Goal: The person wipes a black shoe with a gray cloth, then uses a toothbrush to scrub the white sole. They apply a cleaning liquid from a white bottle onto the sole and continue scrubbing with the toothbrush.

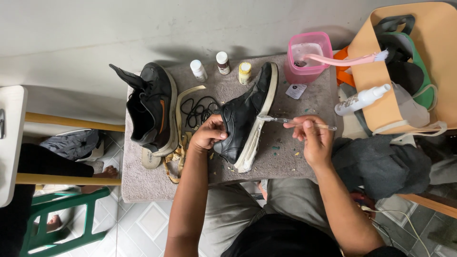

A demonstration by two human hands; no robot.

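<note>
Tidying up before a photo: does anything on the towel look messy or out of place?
Yes. Small crumbs are scattered on the grey towel beside the black shoe the left hand steadies, and loose black laces lie tangled.

The black shoe (243,119) looks like smooth leather with a faint sheen, its sole a scuffed, matt white rubber. The toothbrush (295,122) is clear glossy plastic, and the pink tub (309,59) is translucent plastic. Underneath lies a grey towel (143,183) of rough, matt cloth.
</note>
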